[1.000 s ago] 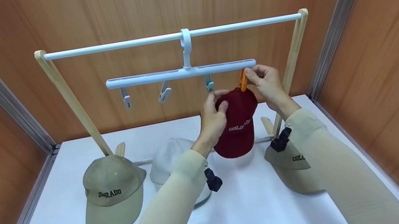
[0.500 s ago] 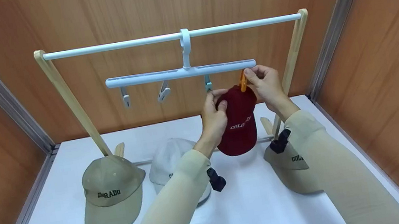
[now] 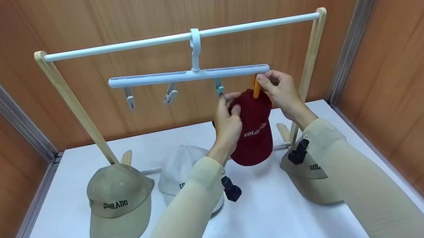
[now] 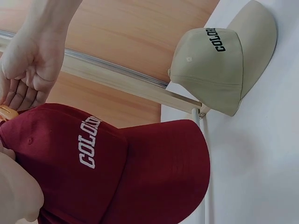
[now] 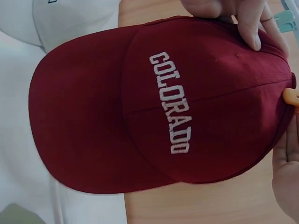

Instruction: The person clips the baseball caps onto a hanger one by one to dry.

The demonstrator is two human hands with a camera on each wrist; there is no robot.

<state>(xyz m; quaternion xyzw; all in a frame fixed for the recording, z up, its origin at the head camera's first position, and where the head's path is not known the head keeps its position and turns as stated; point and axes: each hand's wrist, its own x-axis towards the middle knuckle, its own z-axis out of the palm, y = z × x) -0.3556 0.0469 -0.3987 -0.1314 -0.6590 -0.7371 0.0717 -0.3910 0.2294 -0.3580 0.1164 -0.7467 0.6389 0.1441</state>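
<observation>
A dark red baseball cap [image 3: 254, 146] with white COLORADO lettering hangs brim down under the right end of a pale blue clip hanger [image 3: 154, 79]. My left hand [image 3: 228, 127] grips the cap's left side, thumb on its front. At the cap's top, my right hand [image 3: 285, 92] pinches an orange clip [image 3: 256, 87] that hangs from the hanger. The clip's tip [image 5: 290, 96] overlaps the cap's edge in the right wrist view. How firmly it bites is not visible. Beside my left fingers hangs a teal clip [image 3: 219, 86].
Two grey clips hang further left, a straight one [image 3: 130, 100] and a tilted one [image 3: 170, 95]. The hanger hooks over a rack's white rail [image 3: 120, 47]. On the white table lie an olive cap [image 3: 118, 202], a pale grey cap [image 3: 183, 164] and another olive cap [image 3: 312, 188], partly behind my sleeve.
The hanger has tilted, its left end rising while its right end stays lower. The red cap has shifted slightly right and up. Both hands keep their holds.
</observation>
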